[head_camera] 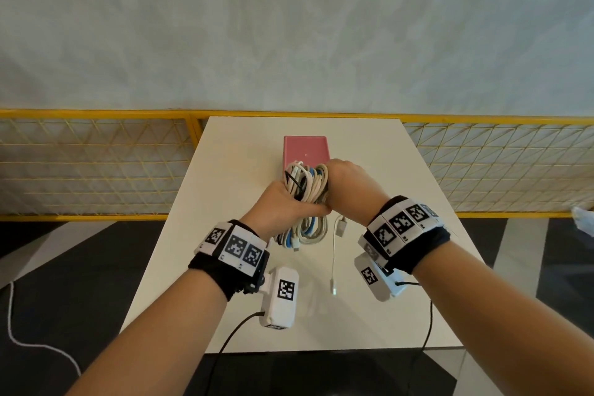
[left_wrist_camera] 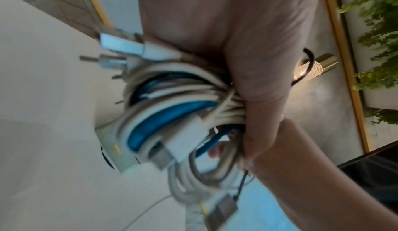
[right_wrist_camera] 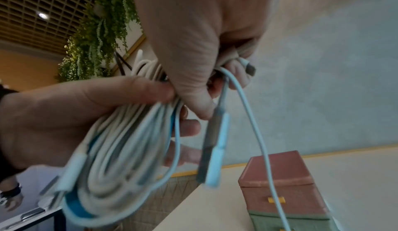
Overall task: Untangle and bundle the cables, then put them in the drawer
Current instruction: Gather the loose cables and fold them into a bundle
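both hands with fingers curled round cable bundle, pink box (lid down) just behind, white table

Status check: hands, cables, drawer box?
Left hand grips cable bundle mid-coil. Right hand holds its top, one loose white end dangling. Pink drawer box behind, drawers shut.

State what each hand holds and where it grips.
Left hand grips the coiled cable bundle around its middle; right hand pinches it at the upper right side.
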`<state>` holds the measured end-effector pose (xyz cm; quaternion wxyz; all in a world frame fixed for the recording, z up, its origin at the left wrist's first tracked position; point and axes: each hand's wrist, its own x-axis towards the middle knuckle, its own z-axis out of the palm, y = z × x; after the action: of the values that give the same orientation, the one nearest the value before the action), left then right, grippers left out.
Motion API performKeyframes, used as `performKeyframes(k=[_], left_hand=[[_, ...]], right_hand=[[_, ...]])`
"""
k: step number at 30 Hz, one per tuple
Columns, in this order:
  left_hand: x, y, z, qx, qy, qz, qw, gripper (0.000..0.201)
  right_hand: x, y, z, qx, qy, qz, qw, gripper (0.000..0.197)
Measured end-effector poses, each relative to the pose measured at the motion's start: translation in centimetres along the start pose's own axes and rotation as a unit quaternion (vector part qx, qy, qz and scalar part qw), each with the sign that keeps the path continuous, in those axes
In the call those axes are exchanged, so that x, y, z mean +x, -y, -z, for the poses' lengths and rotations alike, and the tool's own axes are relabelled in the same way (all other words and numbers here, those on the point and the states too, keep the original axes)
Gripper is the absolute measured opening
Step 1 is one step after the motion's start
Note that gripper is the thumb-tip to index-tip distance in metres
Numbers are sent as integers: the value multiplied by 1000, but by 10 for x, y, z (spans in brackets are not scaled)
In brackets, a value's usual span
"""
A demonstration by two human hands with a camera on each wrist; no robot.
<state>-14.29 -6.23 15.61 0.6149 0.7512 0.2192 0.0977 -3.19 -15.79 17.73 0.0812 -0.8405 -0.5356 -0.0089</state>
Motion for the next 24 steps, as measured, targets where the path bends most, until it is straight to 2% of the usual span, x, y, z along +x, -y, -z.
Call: performKeyframes(k=[1, 4, 6, 7, 8, 10, 11, 13, 15, 19, 21, 24], left_hand=[[0, 1, -2, 10, -18, -1, 1000, 20], [2, 5, -7, 10, -46, 5, 999, 16], [3, 8, -4, -9, -60, 10, 998, 17], [2, 9, -1, -20, -72, 14, 997, 18], [3, 10, 2, -35, -80, 17, 996, 21], [2, 9, 6, -64, -80, 16, 995, 26], [1, 6, 6, -73, -73, 14, 995, 29], [-1, 2, 6, -83, -61, 11, 995, 31], [-1, 0, 6, -90, -64, 14, 994, 29], [3, 6, 7, -92, -50, 23, 994, 27], [4, 9, 4, -73, -43, 23, 996, 26], [7, 11, -8, -50, -54, -3, 997, 29]], right_hand=[[2, -2, -2, 50, -22, -2, 999, 18], [3, -9, 0, 185, -66, 5, 980, 71], [-2, -17, 2, 238, -85, -28, 967, 86], [-5, -23, 1, 255, -88, -54, 962, 81], [-8, -28, -1, 260, -89, -78, 958, 66], [-14, -35, -7, 230, -60, -90, 967, 19], [-16, -36, -12, 221, -45, -80, 971, 14], [-19, -38, -22, 231, -45, -62, 970, 24], [-20, -40, -24, 253, -60, -60, 964, 26], [-22, -46, -22, 300, -48, -98, 948, 30], [-22, -40, -18, 365, -63, -123, 921, 30], [-16, -24, -14, 511, -41, -185, 838, 29]])
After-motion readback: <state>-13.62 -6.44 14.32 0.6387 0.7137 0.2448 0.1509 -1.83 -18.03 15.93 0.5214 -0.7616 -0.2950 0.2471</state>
